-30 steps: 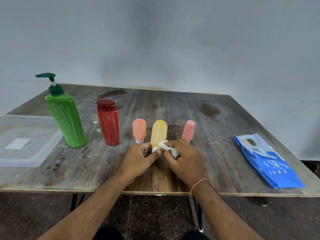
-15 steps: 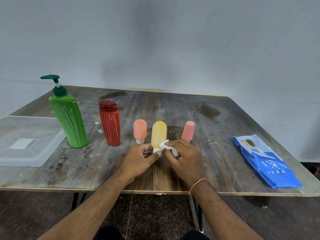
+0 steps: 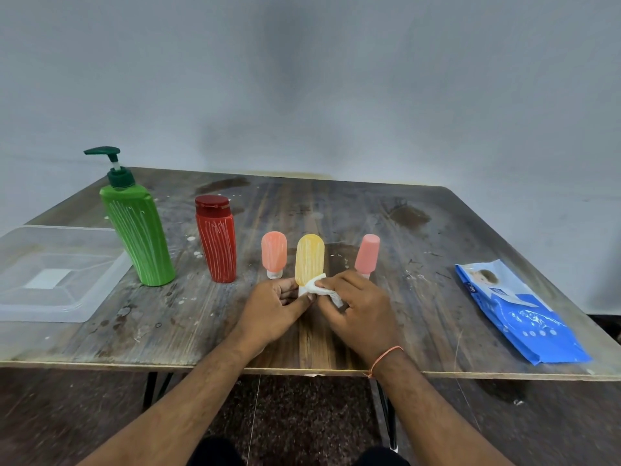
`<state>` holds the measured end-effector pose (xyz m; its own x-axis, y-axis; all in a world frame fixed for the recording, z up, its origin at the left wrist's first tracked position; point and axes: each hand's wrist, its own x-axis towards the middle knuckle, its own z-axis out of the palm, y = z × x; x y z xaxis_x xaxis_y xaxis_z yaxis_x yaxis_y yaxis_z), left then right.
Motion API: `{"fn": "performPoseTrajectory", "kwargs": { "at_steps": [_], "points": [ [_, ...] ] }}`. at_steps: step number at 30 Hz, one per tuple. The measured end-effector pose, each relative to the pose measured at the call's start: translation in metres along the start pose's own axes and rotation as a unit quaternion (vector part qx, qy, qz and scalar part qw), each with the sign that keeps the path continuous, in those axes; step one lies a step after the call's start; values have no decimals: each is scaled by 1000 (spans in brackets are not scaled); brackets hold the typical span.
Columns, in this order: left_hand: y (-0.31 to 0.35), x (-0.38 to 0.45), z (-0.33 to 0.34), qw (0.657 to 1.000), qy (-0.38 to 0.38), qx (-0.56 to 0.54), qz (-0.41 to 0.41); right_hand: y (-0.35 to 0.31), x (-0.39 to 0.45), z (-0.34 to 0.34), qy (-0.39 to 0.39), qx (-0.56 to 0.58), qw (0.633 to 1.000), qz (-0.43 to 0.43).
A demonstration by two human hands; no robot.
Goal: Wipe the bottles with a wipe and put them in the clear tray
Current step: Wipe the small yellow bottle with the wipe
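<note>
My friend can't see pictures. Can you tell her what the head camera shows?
Two hands wipe a yellow bottle with a white wipe on a wooden table. Four more bottles stand alongside, a clear tray left, a blue packet right.

Before me: a worn, stained brown wooden worktop (image 3: 420, 264) on black metal legs (image 3: 386, 415), backed by a plain grey-white wall (image 3: 336, 79); dark speckled floor (image 3: 302, 415) beneath.

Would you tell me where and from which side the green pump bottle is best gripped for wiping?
Probably round the mid-body of the green pump bottle, from its right side: it stands upright, the body is broad, the pump head looks too narrow, and the clear tray crowds its left.
</note>
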<state>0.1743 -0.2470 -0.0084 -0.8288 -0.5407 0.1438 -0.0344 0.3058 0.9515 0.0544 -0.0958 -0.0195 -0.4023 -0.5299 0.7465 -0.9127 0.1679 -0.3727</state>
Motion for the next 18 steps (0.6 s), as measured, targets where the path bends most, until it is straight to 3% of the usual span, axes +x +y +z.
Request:
{"fn": "performPoseTrajectory", "kwargs": {
  "at_steps": [14,18],
  "points": [
    [-6,2,5,998,-4,33,46,1,0,4,33,-48,998,19],
    [-8,3,4,998,4,44,48,-1,0,2,7,-43,999,-10]
  ]
}}
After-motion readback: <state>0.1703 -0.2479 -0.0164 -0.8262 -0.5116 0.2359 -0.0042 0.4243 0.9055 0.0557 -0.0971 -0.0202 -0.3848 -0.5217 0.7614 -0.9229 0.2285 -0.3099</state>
